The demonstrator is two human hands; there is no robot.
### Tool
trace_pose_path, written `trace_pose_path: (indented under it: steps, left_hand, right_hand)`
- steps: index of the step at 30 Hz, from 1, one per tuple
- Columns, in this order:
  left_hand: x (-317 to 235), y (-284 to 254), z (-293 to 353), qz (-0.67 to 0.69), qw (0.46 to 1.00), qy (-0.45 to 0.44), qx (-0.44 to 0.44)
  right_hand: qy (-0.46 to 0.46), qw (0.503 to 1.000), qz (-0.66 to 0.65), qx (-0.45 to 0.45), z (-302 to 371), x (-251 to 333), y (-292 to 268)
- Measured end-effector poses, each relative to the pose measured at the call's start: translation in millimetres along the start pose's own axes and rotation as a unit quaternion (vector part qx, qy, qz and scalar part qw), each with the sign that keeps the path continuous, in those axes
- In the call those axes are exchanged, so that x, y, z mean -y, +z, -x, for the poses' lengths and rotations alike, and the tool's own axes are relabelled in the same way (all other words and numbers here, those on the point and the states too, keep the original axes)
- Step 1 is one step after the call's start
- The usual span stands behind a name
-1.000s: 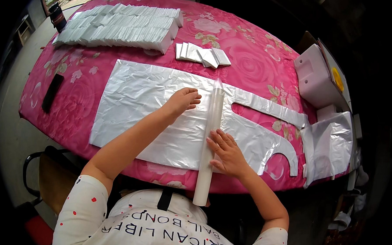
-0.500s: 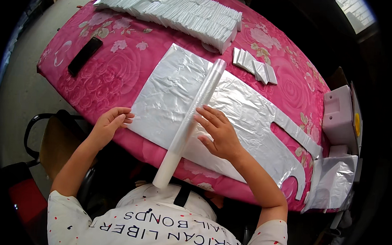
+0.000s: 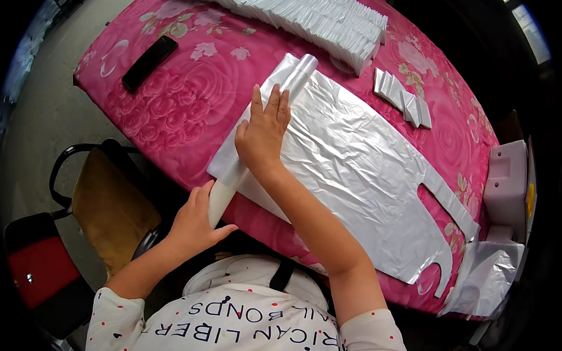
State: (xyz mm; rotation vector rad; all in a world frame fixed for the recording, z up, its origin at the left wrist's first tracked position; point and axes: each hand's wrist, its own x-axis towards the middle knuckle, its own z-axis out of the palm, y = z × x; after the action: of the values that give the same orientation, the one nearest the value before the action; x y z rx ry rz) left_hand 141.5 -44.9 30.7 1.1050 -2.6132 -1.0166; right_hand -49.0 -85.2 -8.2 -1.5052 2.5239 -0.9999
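Progress, judged from the layout: the thin silvery plastic sheet (image 3: 356,172) is only just started. Its left edge is wound onto the long white roll (image 3: 257,137), and nearly the whole sheet, with its cut-out strap shapes toward the right edge of the table (image 3: 172,89), lies flat and unrolled. Most of the rolling is left.

Nearest you, at the near edge of the table: your left hand (image 3: 197,222) has its grip clenched around the near end of the roll, which sticks out past the table edge. Thumb points up to the right, fingers wrapped around the tube, forearm coming in from the lower left.

Next out: your right hand (image 3: 264,131) lies palm down on the roll where it meets the sheet. Its grip is released; fingers are straight and together, pointing toward the far edge, pressing rather than grasping. Forearm runs diagonally over the near part of the sheet.

The roll lies slanted, near end off the table, far end reaching toward the far side.

Farther out: a few small folded white pieces (image 3: 403,96) beyond the sheet, and a long stack of folded sheets (image 3: 288,9) along the far edge. A dark phone (image 3: 149,62) lies near the left edge. A white box (image 3: 505,185) sits at the right edge.
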Motion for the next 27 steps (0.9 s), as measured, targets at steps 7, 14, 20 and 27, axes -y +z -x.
trace_pose_path:
  steps: [7, 14, 20, 27]
  left_hand:
    - [-5.8, 11.3, 10.1, 0.485, 0.852, -0.105, 0.166]
    - [-22.2, 31.2, 3.9, 0.742, 0.491, -0.040, 0.455]
    - [-60.9, 28.7, -13.2, 0.532, 0.738, -0.096, 0.403]
    - [-52.0, 52.5, -14.3, 0.586, 0.638, -0.084, 0.492]
  right_hand:
    - [0.196, 0.865, -0.456, -0.073, 19.4, -10.2, -19.7]
    - [0.190, 0.552, -0.812, 0.010, 37.6, -28.8, -110.3]
    - [0.231, 0.652, -0.718, -0.070, 63.2, -44.8, -143.6]
    - [0.252, 0.610, -0.742, -0.115, 96.6, -56.8, -143.0]
